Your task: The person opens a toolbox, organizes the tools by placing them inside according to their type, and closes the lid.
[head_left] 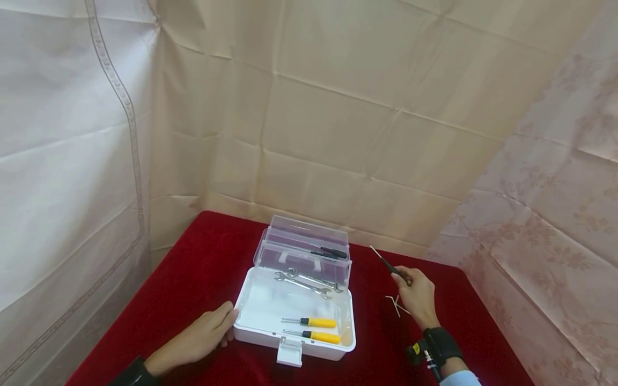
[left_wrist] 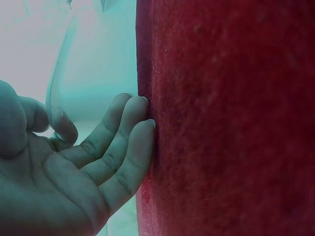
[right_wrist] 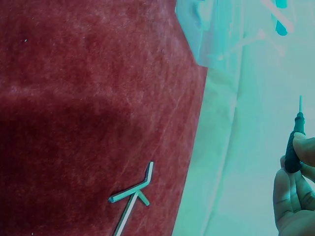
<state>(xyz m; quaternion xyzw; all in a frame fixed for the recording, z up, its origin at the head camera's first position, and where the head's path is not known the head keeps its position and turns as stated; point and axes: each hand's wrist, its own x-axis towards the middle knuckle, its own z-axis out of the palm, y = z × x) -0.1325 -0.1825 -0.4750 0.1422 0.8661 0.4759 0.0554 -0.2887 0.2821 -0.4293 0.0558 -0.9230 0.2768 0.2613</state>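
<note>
My right hand (head_left: 417, 297) grips a black-handled screwdriver (head_left: 390, 266), its thin shaft pointing up and away to the left. In the right wrist view, thumb and fingers pinch the screwdriver's handle (right_wrist: 294, 155). My left hand (head_left: 203, 332) holds the left rim of a white toolbox (head_left: 260, 334), thumb and index finger at the rim, other fingers lower beside the wall. Inside the box lie two yellow-handled screwdrivers (head_left: 322, 323) at the front and two silver wrenches (head_left: 301, 284) at the back. The clear lid (head_left: 307, 225) stands open, with black-handled screwdrivers (head_left: 334, 252) in its compartment.
Several L-shaped hex keys (head_left: 397, 304) lie on the red cloth (head_left: 212, 257) right of the box, below the right hand. A white latch (head_left: 289, 352) hangs at the box front. Beige curtains (head_left: 338, 134) close off the back and sides.
</note>
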